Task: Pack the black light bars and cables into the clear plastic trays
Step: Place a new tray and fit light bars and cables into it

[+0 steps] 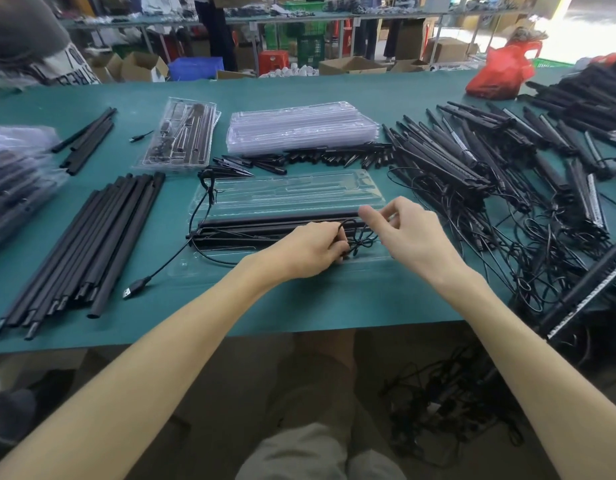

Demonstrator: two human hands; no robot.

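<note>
While the cable point(358, 242) is only part-coiled, I'd keep the loops small and flat so they fit the tray pocket and don't ride up over the bars.

- Left hand point(310, 247): fingers curled in, pinching the coiled end of the cable just over the near edge of the clear tray point(292, 192).
- Right hand point(410, 233): thumb stuck out, fingers curled, right beside the loop. Can't tell whether it actually pinches a strand or just hovers at it.
- Light bars point(271, 223): lying lengthwise in the tray's near half, in front of me at table centre.
- The cable's tail runs out past the tray's left end and across the green table point(299, 299), and the USB plug point(130, 292) lies well outside the tray.

My call on the step:
- Hold the coil fixed with the left and feed slack with the right.
- Draw the tail in from the left without dragging the bars out of their slots.
- Watch the tangled pile of bars and cables point(472, 168) on the right. It's near enough to snag a loop.
- Tuck the plug in last.
</note>
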